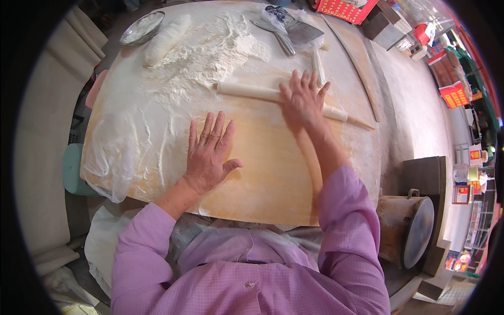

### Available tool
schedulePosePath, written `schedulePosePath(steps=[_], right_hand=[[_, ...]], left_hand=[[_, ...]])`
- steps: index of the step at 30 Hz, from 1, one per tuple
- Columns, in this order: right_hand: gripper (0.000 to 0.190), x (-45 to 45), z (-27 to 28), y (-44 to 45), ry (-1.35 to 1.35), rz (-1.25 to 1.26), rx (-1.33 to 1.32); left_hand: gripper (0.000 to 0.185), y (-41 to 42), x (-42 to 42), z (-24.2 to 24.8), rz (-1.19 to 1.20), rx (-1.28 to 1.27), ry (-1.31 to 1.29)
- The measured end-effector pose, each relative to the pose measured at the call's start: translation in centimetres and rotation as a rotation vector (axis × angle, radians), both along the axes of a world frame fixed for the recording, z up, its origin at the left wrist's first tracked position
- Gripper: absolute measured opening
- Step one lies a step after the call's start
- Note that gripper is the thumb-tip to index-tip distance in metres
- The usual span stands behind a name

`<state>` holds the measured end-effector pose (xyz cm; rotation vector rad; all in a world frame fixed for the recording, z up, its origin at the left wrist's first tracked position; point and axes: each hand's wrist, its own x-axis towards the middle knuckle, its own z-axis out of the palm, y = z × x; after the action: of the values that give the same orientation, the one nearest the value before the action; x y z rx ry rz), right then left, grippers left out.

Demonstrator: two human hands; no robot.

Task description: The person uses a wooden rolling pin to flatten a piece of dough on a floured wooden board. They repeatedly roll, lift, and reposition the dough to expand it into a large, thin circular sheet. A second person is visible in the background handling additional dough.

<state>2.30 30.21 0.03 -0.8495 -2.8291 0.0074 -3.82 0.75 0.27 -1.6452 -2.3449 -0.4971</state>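
A sheet of dough point(250, 91) is wrapped around a thin wooden rolling pin point(361, 122), whose bare ends stick out on both sides. My right hand point(303, 96) lies over the wrapped pin, fingers spread past it and slightly blurred; it hides part of the roll. Nearer to me, my left hand point(210, 153) is spread flat with nothing in it, at or just above the floured wooden board point(271, 165). Whether its palm touches the wood, I cannot tell. Beyond the roll lies a heap of loose white flour point(220, 59).
At the back left are a metal bowl of flour point(143, 27) and a log of dough point(168, 39). A metal scraper point(305, 33) lies at the back, near a long wooden stick point(354, 65). A plastic bag point(112, 153) hangs over the left edge. A lidded metal pot point(397, 224) stands right.
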Motion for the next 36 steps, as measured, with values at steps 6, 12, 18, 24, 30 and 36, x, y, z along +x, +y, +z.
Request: schedulePosePath(steps=[6, 12, 18, 24, 30, 36], right_hand=[[0.080, -5.1, 1.5, 6.1, 0.044, -0.191, 0.088], [0.079, -1.7, -0.5, 2.5, 0.213, 0.070, 0.178], [0.102, 14.4, 1.9, -13.0, -0.062, 0.380, -0.167], [0.071, 25.8, 0.7, -19.2, 0.201, 0.536, -0.402], [0.048, 30.3, 1.0, -13.6, 0.287, 0.025, -0.015], [0.032, 29.4, 1.8, -10.8, 0.369, 0.161, -0.142]], left_hand=[[0.085, 0.0, 0.0, 0.4, -0.006, 0.048, -0.013], [0.083, -0.2, 0.0, 0.0, -0.002, 0.094, -0.020], [0.083, 0.1, 0.2, -0.1, -0.014, 0.161, -0.002], [0.088, -0.5, 1.2, -0.5, -0.033, 0.095, 0.029], [0.090, -4.2, 5.2, 0.4, -0.091, -0.052, -0.077], [0.085, 1.4, 4.0, 1.9, -0.047, 0.130, -0.324]])
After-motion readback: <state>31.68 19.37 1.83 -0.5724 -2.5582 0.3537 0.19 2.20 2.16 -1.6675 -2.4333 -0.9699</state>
